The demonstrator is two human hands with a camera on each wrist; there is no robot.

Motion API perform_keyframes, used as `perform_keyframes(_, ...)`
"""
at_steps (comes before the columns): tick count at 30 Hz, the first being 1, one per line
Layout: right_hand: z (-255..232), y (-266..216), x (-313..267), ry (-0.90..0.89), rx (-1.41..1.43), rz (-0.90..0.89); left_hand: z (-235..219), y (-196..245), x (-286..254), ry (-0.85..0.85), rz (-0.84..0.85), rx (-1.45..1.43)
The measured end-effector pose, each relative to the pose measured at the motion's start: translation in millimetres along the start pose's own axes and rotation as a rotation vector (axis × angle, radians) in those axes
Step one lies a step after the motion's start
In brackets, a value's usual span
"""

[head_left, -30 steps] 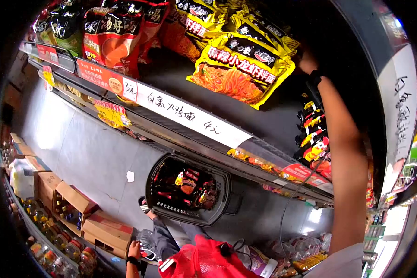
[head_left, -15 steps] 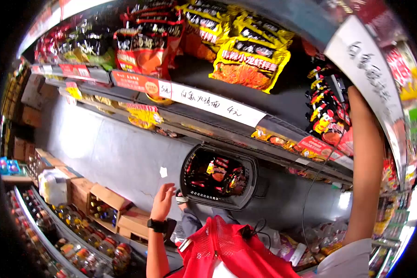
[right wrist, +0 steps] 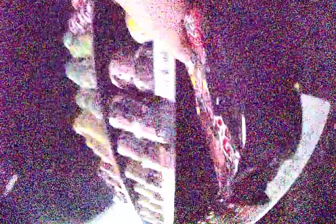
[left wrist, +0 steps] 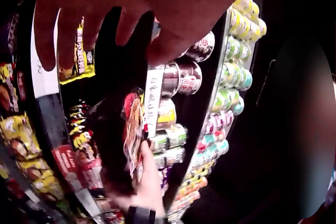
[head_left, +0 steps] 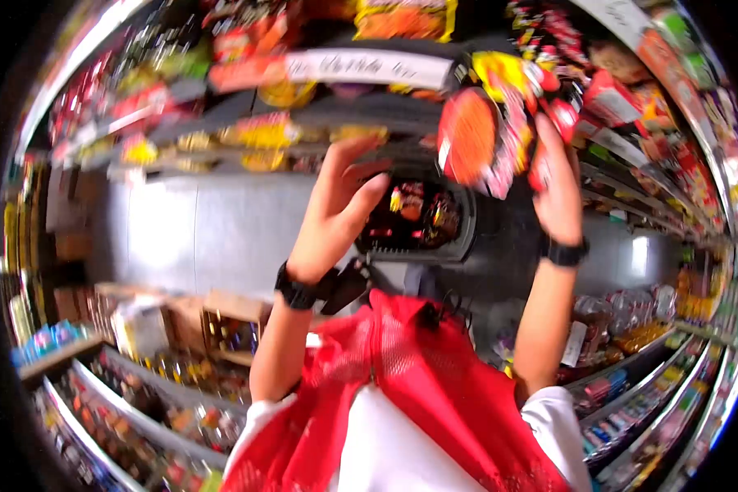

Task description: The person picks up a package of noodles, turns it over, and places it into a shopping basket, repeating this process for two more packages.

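In the head view the right hand (head_left: 559, 197) grips a noodle packet (head_left: 467, 138), red and yellow with a round orange picture, blurred by motion. The left wrist view has the right hand (left wrist: 149, 182) pinching the packet (left wrist: 134, 129) from below, seen nearly edge-on. The left hand (head_left: 336, 213) is raised to the left of the packet, fingers spread and holding nothing. Its fingers (left wrist: 115, 19) loom large at the top of the left wrist view. The right wrist view is noisy; part of the hand (right wrist: 152, 3) and the packet (right wrist: 207, 103) show.
A black basket (head_left: 470, 225) with dark noodle packets stands on the floor below the hands. The shelf edge with a white price strip (head_left: 369, 67) runs across the top. Cardboard boxes (head_left: 184, 324) and bottles line the lower left; more shelves stand at the right.
The right hand has come back from deep in the shelf with a packet in its grip. The left hand has risen from beside the basket towards the packet. The head view has shifted.
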State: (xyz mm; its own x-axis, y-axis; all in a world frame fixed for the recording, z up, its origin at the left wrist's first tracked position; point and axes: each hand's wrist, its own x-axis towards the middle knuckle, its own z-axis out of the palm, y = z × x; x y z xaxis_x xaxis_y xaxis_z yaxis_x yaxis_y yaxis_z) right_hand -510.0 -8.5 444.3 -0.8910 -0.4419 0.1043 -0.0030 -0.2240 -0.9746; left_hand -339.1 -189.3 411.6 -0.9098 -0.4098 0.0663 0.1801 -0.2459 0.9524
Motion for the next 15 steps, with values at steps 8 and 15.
perform_keyframes(8,33.4,22.8,-133.4,0.079,-0.224,0.301,24.1,-13.0,-72.5,0.107,-0.228,-0.26)
perform_keyframes(15,62.0,16.4,-148.3,-0.162,0.331,0.368,23.0,-5.0,-88.4,0.045,0.436,0.703)
